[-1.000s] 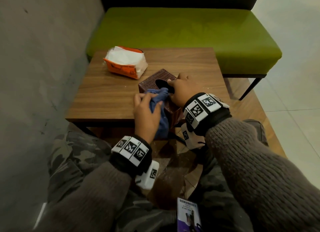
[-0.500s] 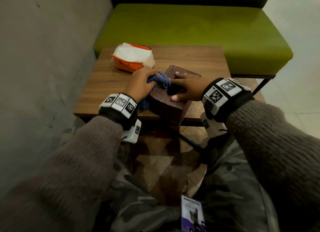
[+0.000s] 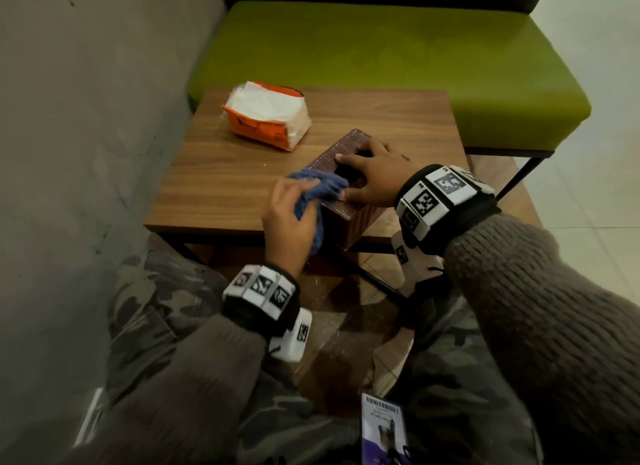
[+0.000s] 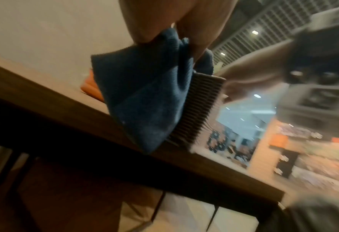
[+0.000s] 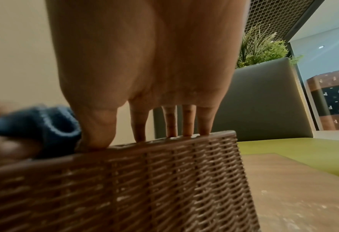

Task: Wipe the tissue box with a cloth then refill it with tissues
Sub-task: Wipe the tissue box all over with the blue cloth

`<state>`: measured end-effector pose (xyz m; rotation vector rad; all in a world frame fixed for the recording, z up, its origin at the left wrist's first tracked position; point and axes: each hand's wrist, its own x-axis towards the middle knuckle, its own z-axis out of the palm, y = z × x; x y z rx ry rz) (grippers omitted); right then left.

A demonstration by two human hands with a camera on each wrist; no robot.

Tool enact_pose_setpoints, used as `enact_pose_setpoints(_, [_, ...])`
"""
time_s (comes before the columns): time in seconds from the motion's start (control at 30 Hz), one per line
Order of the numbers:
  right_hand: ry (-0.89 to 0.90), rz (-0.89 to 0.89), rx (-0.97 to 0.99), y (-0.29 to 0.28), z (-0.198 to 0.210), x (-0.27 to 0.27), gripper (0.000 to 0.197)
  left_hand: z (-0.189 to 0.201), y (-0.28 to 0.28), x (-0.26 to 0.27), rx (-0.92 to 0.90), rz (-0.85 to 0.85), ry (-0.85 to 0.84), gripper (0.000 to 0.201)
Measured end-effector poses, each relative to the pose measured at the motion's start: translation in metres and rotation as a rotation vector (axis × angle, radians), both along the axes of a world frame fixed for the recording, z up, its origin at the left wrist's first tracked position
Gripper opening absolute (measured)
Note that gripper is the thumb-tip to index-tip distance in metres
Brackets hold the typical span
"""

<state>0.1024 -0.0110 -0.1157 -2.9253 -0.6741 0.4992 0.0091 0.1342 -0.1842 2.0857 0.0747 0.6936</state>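
Your brown woven-pattern tissue box (image 3: pixel 346 173) sits at the near edge of the wooden side table (image 3: pixel 221 184), around 5 o'clock from its centre. Your right hand (image 3: pixel 375 175) lies flat on the lid, fingers (image 5: pixel 171 122) straight, pinning it. Your left hand (image 3: pixel 289 222) has the bunched blue microfibre cloth (image 3: pixel 320 190) gripped, draped over the box's near-left corner. The orange plastic tissue pack (image 3: pixel 266 114) is up at 11 o'clock, well apart

We see a small wooden table (image 3: pixel 221 187) beside a green bench (image 3: pixel 381 66). On it: brown woven tissue box (image 3: pixel 349 218) at the near edge; orange tissue pack (image 3: pixel 266 118) beyond the box, near the wall.
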Motion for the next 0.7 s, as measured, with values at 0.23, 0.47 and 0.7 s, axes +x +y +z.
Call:
enact_pose_setpoints(0.23, [-0.012, -0.012, -0.007, 0.001, -0.002, 0.008, 0.054, 0.002, 0.018, 0.015, -0.025, 0.019, -0.006, 0.020])
enact_pose_setpoints(0.47, [-0.017, -0.010, 0.014, 0.000, 0.000, 0.006, 0.055, 0.003, 0.012, -0.007, 0.017, -0.213, 0.022, 0.027])
enact_pose_setpoints(0.7, [-0.023, -0.018, 0.025, 0.000, 0.000, 0.006, 0.054, 0.005, -0.018, -0.032, 0.092, -0.359, 0.024, 0.031])
